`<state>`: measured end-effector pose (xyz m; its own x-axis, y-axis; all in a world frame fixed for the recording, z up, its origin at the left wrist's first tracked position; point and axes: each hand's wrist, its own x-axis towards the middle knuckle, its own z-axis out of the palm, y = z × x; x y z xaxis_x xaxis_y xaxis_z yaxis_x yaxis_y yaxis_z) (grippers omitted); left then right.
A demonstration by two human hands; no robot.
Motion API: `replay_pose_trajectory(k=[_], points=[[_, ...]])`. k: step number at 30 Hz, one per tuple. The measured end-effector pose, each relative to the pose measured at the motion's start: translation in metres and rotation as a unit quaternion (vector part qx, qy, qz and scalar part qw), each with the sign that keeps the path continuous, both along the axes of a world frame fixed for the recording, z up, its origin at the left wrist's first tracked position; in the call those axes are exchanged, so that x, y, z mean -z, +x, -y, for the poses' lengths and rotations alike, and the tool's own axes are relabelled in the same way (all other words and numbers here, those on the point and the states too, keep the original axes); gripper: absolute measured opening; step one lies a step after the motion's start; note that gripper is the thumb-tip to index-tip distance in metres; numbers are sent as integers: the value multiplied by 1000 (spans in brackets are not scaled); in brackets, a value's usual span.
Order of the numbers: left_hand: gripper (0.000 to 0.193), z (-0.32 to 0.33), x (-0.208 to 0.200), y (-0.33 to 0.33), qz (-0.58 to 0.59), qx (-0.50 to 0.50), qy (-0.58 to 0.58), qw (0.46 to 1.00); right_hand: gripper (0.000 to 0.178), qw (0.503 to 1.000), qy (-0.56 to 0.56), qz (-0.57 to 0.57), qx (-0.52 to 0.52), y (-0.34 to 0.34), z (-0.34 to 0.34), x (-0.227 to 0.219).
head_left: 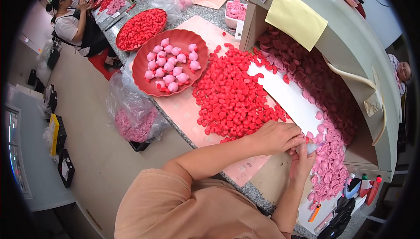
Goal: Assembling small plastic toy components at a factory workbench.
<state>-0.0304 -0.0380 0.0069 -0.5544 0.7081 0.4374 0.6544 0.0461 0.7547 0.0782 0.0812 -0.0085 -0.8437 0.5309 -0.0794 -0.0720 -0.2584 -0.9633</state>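
Observation:
My left hand (278, 137) reaches across from the left, fingers pinched together at a small red piece (307, 140). My right hand (302, 162) comes up from below and meets it, its fingers closed round a small pale, whitish piece (311, 148). The fingers partly cover both pieces, so how they join cannot be made out. Just right of my hands spreads a pile of pink soft-looking pieces (330, 164). A large heap of glossy red bean-shaped pieces (232, 94) lies to the left of and beyond my hands.
A red scalloped plate (139, 75) holds pink figures with red parts; behind it stands a bowl of red pieces (142, 27). A curved grey housing (372, 64) rises at the right. Orange lighter (314, 212) lies nearby. Another person (72, 24) sits far left.

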Motion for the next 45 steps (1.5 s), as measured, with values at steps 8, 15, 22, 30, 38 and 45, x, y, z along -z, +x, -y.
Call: replay_pose_trajectory(k=[8, 15, 22, 30, 38, 45], points=[[25, -7, 9, 2, -96, 9, 42, 994, 16, 997, -54, 10, -55, 7, -12, -17], [17, -2, 6, 0, -48, 28, -7, 998, 16, 991, 22, 93, -93, 3, -17, -18], [18, -11, 4, -4, 0, 76, 8, 997, 11, 995, -72, 38, -64, 4, -17, -12], [19, -12, 1, -2, 86, 62, -62, 992, 11, 988, -124, 45, -80, 2, -20, 1], [41, -15, 8, 6, 101, 108, 61, 987, 24, 944, -322, -53, -53, 0, -3, -28], [38, -17, -4, 6, 552, 124, 247, 787, 33, 980, -152, 5, -125, 12, -20, -25]])
